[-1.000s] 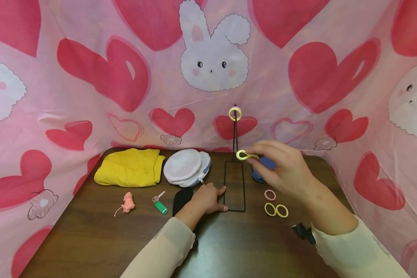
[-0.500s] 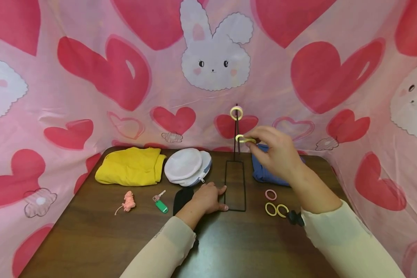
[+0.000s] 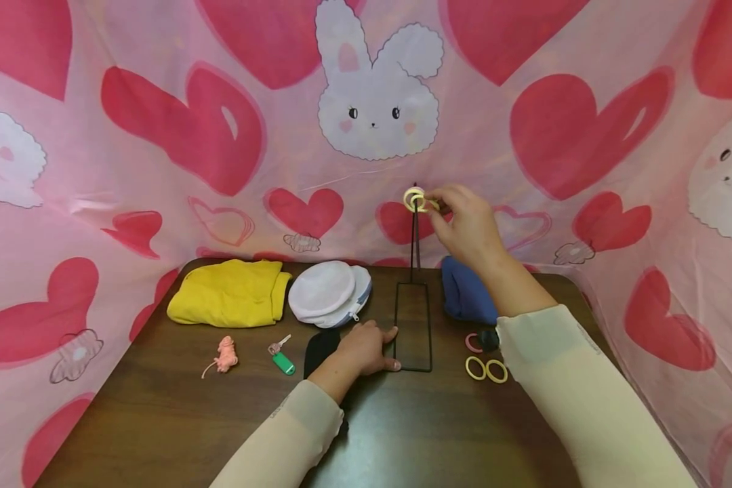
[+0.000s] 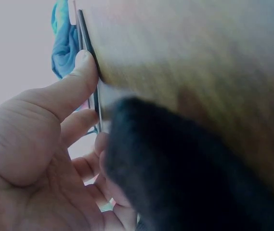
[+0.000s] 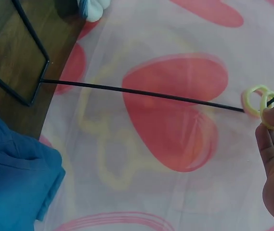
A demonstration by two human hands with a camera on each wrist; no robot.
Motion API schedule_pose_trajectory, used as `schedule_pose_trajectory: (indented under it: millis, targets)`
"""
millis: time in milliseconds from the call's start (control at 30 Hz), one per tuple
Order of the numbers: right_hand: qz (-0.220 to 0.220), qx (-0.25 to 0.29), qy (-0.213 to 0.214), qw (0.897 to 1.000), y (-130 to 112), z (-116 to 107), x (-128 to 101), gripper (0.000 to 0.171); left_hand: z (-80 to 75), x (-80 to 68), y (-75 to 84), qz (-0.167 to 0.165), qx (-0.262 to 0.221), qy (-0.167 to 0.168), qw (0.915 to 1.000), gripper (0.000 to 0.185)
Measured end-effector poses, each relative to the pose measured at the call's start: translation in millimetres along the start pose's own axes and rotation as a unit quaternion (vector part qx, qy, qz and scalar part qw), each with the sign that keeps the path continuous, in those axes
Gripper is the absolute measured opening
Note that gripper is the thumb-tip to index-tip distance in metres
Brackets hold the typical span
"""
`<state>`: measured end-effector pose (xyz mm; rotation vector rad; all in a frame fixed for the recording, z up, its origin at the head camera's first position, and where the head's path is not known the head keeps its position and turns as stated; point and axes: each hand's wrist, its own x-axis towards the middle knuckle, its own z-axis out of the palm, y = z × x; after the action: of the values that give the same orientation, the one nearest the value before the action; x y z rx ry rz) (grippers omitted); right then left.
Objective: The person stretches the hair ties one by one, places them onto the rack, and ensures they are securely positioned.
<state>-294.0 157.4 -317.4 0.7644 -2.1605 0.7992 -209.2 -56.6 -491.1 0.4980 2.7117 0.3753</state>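
A thin black wire stand (image 3: 413,325) rises from a rectangular base on the brown table (image 3: 158,407). A yellow hair tie (image 3: 411,196) hangs at its top. My right hand (image 3: 448,207) is raised to the stand's tip and pinches a second yellow hair tie (image 5: 267,109) right against the hanging one (image 5: 253,99). Lower down, my left hand (image 3: 366,349) lies on the table, its fingers (image 4: 81,72) pressing the base's left edge. A black cloth (image 3: 318,349) lies under that hand. A pink hair tie (image 3: 471,342) and two yellow hair ties (image 3: 484,369) lie right of the base.
Along the back of the table lie a yellow cloth (image 3: 228,293), a white round pouch (image 3: 329,293) and a blue cloth (image 3: 466,296). A pink toy (image 3: 224,354) and a green key tag (image 3: 282,362) lie front left. Pink heart-printed fabric (image 3: 177,135) walls the table.
My right hand has risen along the stand with the yellow hair tie, from near the base up to the tip. The left hand has stayed on the base.
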Motion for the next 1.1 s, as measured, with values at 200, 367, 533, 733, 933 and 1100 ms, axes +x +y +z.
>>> schedule_pose_trajectory:
  millis: [200,367,533,733,933,1100]
  targets:
    - [0.017,0.015,-0.004,1.000,7,5,1,0.024,-0.1,0.0,0.3,0.001,-0.002,0.001,1.0000,0.081]
    - [0.023,0.016,-0.007,1.000,8,2,-13,0.025,0.0,-0.4,0.3,0.000,-0.004,0.000,1.0000,0.081]
    - [0.028,0.034,-0.017,0.999,6,-8,-35,0.026,-0.4,-1.4,0.1,-0.006,-0.009,-0.002,0.9999,0.081]
    - [0.038,0.035,-0.030,0.998,7,-22,-62,0.027,-0.6,-0.6,0.8,-0.003,-0.005,0.001,1.0000,0.082]
    - [0.039,0.018,-0.040,0.998,12,-32,-88,0.026,0.8,0.6,0.6,-0.003,-0.003,0.002,1.0000,0.082]
    - [0.043,0.005,-0.053,0.998,14,-41,-109,0.029,0.5,-0.1,0.6,-0.005,-0.003,0.000,1.0000,0.081]
